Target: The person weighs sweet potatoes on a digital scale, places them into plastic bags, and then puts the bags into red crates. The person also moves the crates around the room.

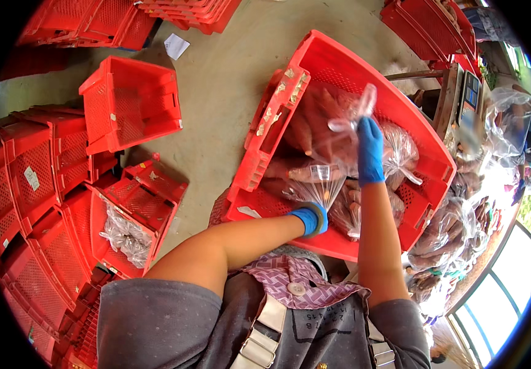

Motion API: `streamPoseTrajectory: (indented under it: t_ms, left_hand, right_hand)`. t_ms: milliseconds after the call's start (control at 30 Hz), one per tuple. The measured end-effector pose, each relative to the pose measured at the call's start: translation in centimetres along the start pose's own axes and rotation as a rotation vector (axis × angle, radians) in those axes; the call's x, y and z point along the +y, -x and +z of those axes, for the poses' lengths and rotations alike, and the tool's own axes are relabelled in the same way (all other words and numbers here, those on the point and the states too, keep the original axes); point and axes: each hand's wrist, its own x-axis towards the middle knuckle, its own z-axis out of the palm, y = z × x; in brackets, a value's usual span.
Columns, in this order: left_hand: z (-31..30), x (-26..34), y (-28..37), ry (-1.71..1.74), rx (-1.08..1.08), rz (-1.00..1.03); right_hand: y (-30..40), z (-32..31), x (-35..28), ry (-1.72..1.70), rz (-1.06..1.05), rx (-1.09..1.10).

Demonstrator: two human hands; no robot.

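Observation:
A red plastic crate (357, 60) is right before me, holding several clear plastic bags of long reddish roots that look like sweet potatoes. My right hand (369, 150), in a blue glove, grips the gathered neck of a clear bag (323, 122) at the crate's far side. At the near side, my gloved left hand (309, 217) is closed at the bunched neck of another bag (293, 177), which bears a white printed label (320, 173). A greenish-brown ring (319, 219), perhaps a tape roll, circles the left hand. Tied bags (399, 150) lie beside my right hand.
At left stand an empty red crate (143, 101), stacked red crates (35, 161) and a crate with crumpled clear plastic (127, 235). A digital scale (470, 94) and more bagged roots (450, 235) are at right. Paper (176, 46) lies on the floor.

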Motion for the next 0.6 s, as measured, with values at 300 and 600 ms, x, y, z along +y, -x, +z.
streamPoseTrajectory:
  t_ms: [300, 600]
  left_hand:
    - [-0.5, -1.0, 2.7, -0.250, 0.023, 0.179]
    - [-3.5, -5.5, 3.8, 0.710, 0.592, -0.135]
  right_hand:
    - [0.5, -0.8, -5.5, -0.010, -0.176, 0.017]
    - [11.9, -12.1, -5.2, 0.152, -0.261, 0.265]
